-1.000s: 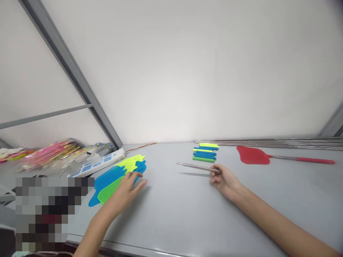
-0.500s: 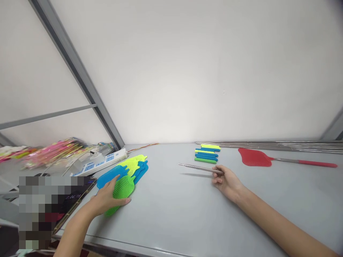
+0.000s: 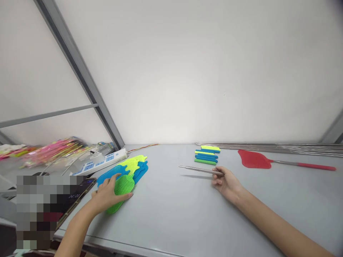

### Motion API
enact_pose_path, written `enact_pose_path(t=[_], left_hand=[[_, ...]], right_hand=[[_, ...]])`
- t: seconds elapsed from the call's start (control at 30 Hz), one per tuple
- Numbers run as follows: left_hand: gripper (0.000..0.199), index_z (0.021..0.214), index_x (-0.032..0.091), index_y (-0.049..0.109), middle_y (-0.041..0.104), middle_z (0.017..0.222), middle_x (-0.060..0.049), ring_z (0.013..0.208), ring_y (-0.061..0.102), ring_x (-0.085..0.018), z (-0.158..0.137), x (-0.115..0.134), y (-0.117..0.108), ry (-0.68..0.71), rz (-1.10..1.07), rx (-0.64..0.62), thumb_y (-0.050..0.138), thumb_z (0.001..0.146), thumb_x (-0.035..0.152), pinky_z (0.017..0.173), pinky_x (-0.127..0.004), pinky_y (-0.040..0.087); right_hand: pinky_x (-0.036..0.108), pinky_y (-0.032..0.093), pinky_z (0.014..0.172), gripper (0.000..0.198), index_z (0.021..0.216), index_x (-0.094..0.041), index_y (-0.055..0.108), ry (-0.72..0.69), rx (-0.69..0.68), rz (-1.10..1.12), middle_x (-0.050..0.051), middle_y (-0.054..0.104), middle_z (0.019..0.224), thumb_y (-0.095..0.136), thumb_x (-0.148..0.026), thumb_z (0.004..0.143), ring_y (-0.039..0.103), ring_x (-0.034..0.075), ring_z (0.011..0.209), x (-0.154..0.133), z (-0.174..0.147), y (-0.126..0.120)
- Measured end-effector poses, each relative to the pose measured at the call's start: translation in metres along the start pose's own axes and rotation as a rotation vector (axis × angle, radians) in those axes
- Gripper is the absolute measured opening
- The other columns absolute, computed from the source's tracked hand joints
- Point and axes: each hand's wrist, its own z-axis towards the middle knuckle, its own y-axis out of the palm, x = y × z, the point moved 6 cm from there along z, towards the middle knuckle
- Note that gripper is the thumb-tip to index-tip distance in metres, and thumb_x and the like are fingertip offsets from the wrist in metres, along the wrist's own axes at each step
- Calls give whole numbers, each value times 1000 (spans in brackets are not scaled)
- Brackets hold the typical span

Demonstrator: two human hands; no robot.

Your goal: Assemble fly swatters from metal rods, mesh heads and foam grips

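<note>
On the left, my left hand (image 3: 105,194) is over a green mesh fly swatter head (image 3: 124,187). Its thumb and fingers are spread across the head, the thumb by the right edge. Under and behind it lie blue swatter heads (image 3: 111,175) and yellow ones (image 3: 131,164), overlapping. My right hand (image 3: 227,182) pinches a thin metal rod (image 3: 197,169) near one end, its free end pointing left above the table. Just behind the rod lies a row of green, blue and yellow handle sleeves (image 3: 205,161).
A red fly swatter (image 3: 254,159) with metal shaft and red grip lies at right. Several long metal rods (image 3: 268,147) run along the wall. On the left are a power strip (image 3: 102,162), a phone (image 3: 77,196) and bagged colourful items (image 3: 56,151). The grey table (image 3: 171,217) meets a white wall.
My left hand has shifted slightly up and right over the green swatter head. The right hand holds the rod in nearly the same place.
</note>
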Motion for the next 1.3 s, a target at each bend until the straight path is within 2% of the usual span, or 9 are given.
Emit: enact_pose_path(t=[0.07, 0.17, 0.37, 0.5, 0.63, 0.77, 0.97, 1.3], left_hand=[[74, 113, 19, 35, 45, 98, -12, 93, 43, -33, 1, 3, 3, -13, 61, -25, 42, 53, 62, 68, -45, 33], [74, 113, 19, 31, 40, 104, -12, 94, 42, -33, 1, 17, 0, 12, 93, 27, 39, 54, 63, 72, -46, 30], [70, 112, 24, 30, 37, 105, -9, 94, 41, -28, -10, 71, 1, 199, -9, 67, 44, 54, 59, 76, -41, 29], [67, 116, 26, 28, 34, 106, -8, 104, 32, -27, -24, 108, 6, 353, -56, 134, 46, 57, 55, 84, -42, 23], [65, 118, 28, 26, 27, 113, -7, 108, 27, -26, -37, 130, 15, 443, -159, 120, 49, 61, 49, 87, -40, 24], [63, 118, 29, 25, 26, 115, -6, 109, 25, -25, -44, 138, 21, 470, -227, 94, 50, 63, 46, 90, -41, 22], [62, 119, 29, 26, 26, 117, -5, 108, 24, -27, -51, 142, 29, 478, -265, -3, 49, 64, 47, 86, -43, 26], [62, 120, 26, 25, 27, 122, -5, 108, 25, -25, -57, 148, 27, 574, -267, 0, 50, 65, 41, 89, -41, 23]], right_hand=[[19, 31, 37, 9, 62, -15, 49, 2, -4, -3, -2, 40, 45, 48, -22, 66, 23, 4, 34, 1, 0, 1], [19, 31, 37, 9, 62, -14, 49, -1, -5, -2, -2, 40, 46, 48, -22, 66, 23, 4, 34, 1, 1, 1], [19, 31, 38, 10, 61, -14, 49, 1, -18, 3, -2, 40, 46, 49, -23, 65, 23, 3, 35, 0, 0, 2], [19, 31, 39, 10, 62, -14, 49, -3, -27, 12, -2, 41, 47, 49, -23, 65, 24, 3, 35, -1, -2, 2], [19, 31, 38, 10, 61, -14, 48, -13, -28, 19, -2, 41, 46, 48, -24, 66, 24, 3, 34, -3, -3, 2], [20, 31, 37, 10, 60, -14, 48, -26, -30, 37, -2, 41, 45, 49, -23, 65, 24, 4, 33, -4, -3, 2], [19, 29, 36, 7, 59, -15, 47, -30, -1, 86, -2, 40, 44, 49, -20, 63, 24, 4, 34, -4, 0, -3], [20, 28, 35, 9, 57, -15, 44, -5, 0, 88, -2, 38, 42, 46, -19, 65, 23, 4, 32, -5, -2, -1]])
